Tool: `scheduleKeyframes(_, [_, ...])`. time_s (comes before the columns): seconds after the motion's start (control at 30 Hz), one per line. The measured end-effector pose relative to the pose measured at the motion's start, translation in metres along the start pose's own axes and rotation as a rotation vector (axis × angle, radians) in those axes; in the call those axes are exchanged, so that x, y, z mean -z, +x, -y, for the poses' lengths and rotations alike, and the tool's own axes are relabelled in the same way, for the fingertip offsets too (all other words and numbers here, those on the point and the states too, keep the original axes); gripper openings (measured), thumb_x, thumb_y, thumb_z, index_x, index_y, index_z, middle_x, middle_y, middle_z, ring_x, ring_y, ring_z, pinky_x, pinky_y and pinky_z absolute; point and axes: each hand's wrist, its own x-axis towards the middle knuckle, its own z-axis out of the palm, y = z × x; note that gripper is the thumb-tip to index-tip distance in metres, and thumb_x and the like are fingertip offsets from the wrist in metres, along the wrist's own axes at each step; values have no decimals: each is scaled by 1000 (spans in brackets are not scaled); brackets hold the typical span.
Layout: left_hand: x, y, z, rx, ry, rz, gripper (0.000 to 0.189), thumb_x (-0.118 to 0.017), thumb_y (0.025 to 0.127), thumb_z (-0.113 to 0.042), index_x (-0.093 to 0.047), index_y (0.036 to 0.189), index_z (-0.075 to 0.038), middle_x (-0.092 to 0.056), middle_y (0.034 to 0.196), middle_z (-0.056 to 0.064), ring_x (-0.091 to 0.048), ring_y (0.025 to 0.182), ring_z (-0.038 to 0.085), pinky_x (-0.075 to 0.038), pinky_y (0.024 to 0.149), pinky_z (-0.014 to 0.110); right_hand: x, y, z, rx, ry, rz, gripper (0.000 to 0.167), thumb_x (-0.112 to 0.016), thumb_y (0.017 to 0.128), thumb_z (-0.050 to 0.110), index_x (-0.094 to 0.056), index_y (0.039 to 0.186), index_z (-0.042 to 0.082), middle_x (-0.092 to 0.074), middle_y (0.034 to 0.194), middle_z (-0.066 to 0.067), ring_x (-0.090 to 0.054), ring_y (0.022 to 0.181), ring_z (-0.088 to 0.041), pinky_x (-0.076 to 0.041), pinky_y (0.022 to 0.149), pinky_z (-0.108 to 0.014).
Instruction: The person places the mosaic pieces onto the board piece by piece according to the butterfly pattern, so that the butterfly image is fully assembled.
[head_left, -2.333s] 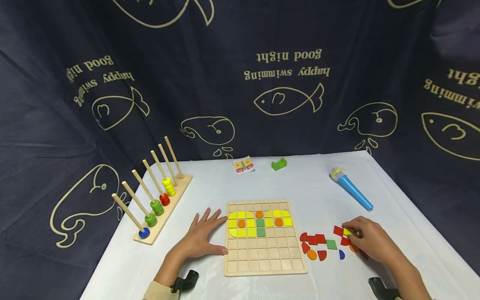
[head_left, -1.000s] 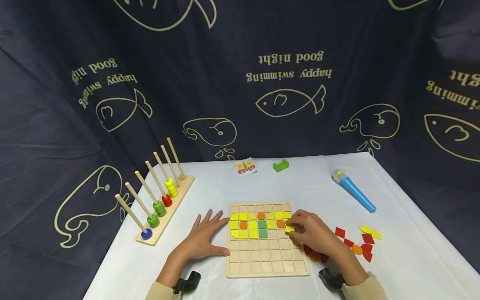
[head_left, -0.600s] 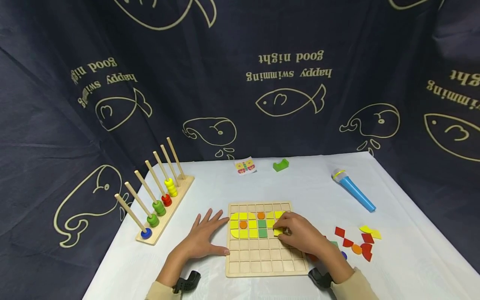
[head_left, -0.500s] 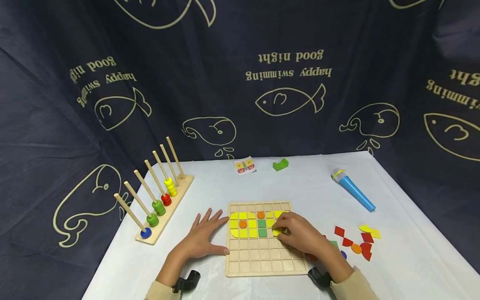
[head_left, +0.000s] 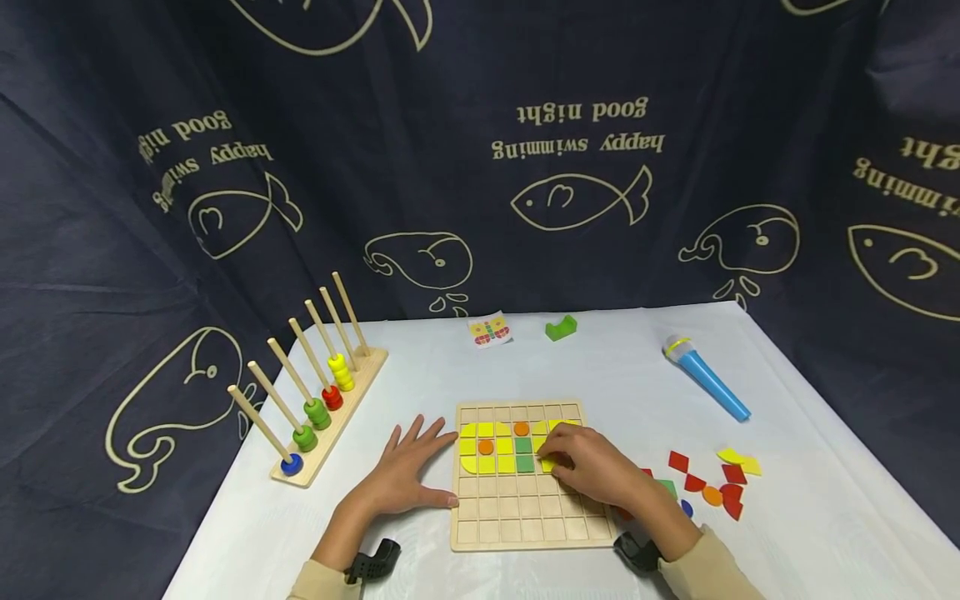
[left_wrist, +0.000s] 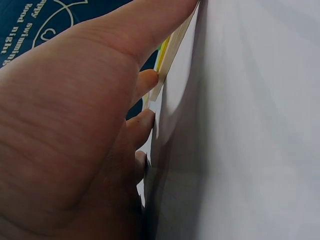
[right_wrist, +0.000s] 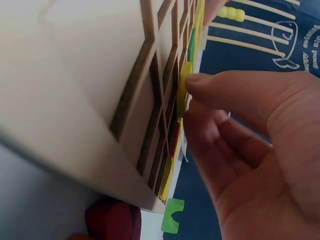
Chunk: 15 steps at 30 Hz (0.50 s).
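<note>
A wooden grid board [head_left: 510, 529] lies on the table, with yellow, orange and green tiles filling part of its upper rows. My right hand [head_left: 600, 471] is over the board's right half. Its thumb and index finger pinch a yellow tile [right_wrist: 184, 90] at the cell just right of the lower green tile [head_left: 524, 463]. In the right wrist view this tile stands proud of the grid. My left hand [head_left: 405, 475] lies spread on the table, thumb and index fingertips touching the board's left edge. The right hand hides some tiles behind it.
Loose red, orange, yellow, green and blue pieces, among them a red square [head_left: 678, 461], lie right of the board, some under the right forearm. A peg abacus [head_left: 300, 477] stands at left. Behind are a butterfly picture card [head_left: 491, 331], a green block [head_left: 561, 327] and a toy microphone [head_left: 708, 379].
My right hand has carried the yellow tile from the loose pieces leftward to the board, then slid slightly farther left toward the green tiles. The left hand stays in place.
</note>
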Motion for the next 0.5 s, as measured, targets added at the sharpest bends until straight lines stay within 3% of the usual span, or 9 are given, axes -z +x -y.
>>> scheduleKeyframes(0.2, [3, 0, -4, -7, -10, -4, 100, -68, 64, -76, -40, 148, -28, -25, 156, 3, -6, 144, 33, 2, 111, 57, 2, 1, 1, -108, -67, 29, 22, -76, 79, 19, -74, 101, 13, -62, 91, 8, -50, 78, -9, -47, 75, -33])
scheduleKeyframes(0.5, [4, -2, -3, 1, -11, 3, 100, -68, 64, -76, -40, 148, -27, -25, 156, 3, -6, 144, 33, 1, 111, 58, 7, 5, 5, -22, -27, 100, 23, -75, 82, 19, -74, 102, 9, -63, 83, 9, -50, 72, -6, -46, 68, -27])
